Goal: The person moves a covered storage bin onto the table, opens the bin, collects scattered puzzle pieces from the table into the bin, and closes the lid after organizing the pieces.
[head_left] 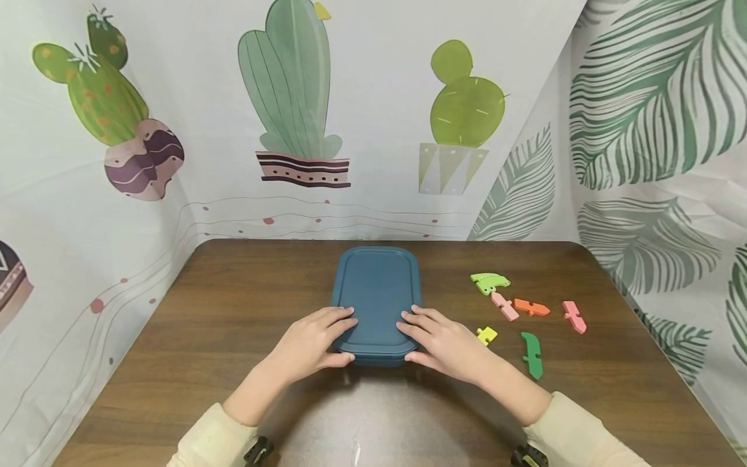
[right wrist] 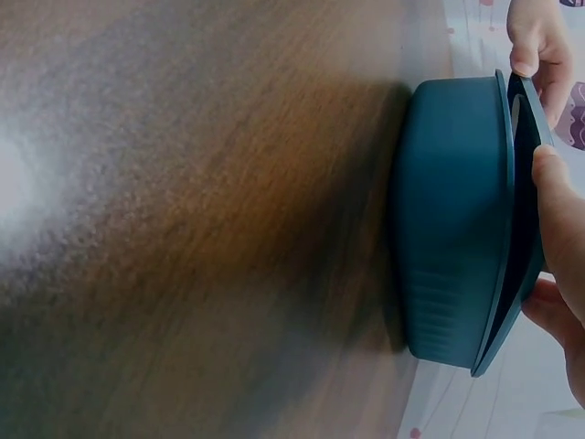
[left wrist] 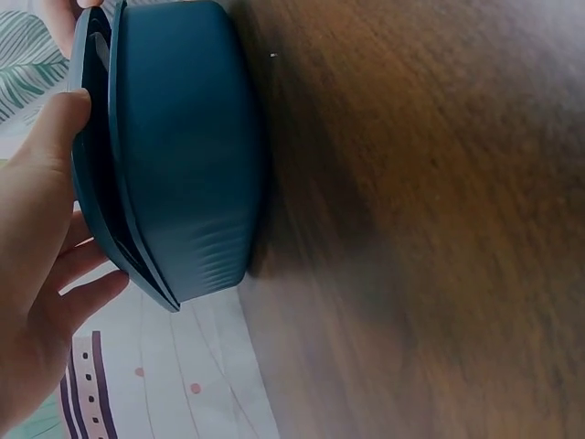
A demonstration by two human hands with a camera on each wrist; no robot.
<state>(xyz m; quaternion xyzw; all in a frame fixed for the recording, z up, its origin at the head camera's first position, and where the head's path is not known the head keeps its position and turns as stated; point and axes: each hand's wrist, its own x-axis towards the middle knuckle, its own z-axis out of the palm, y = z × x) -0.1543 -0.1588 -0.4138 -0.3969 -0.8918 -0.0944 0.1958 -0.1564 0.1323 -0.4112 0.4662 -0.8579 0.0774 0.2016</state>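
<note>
A dark blue rectangular box (left wrist: 187,146) stands on the table with its lid (head_left: 376,285) on top. In both wrist views a narrow gap shows between the lid and the box rim along the near side, so the lid is tilted there. The left hand (head_left: 309,340) grips the lid's left edge, thumb at the near corner and fingers along the side. On the opposite edge, the right hand (head_left: 449,344) holds the lid the same way. What the box contains is hidden.
Several small coloured pieces lie right of the box: a light green one (head_left: 490,282), a pale pink one (head_left: 504,306), an orange one (head_left: 531,307), a pink one (head_left: 574,316), a yellow one (head_left: 487,335) and a dark green one (head_left: 532,355). A printed cloth hangs behind the wooden table (head_left: 251,279).
</note>
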